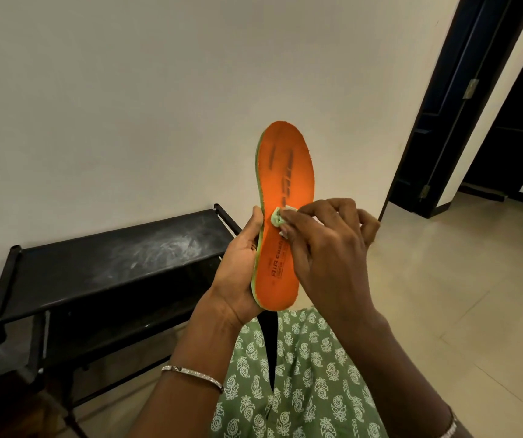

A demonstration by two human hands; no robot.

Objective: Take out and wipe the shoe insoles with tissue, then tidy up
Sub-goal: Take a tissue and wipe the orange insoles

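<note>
In front of the wall (127, 90), mid-air, centre frame: orange insole (285, 172), upright, toe end up, heel down, orange face to camera, green edge showing on its left side. Black print on it, worn, partly readable near the heel. Left hand (238, 273) grips the heel half from behind, thumb along the left edge. Right hand (329, 248) pinches a small tissue (277, 219) wad in its fingertips, wad touching the insole about mid-length. Hands close together, insole between them. Bracelet (193, 373) on left wrist. Green patterned dress (301, 374) below. Black rack (111, 257) lower left against the wall, top dusty. Tiled floor (459, 295) right. Dark door (443, 105) upper right.
</note>
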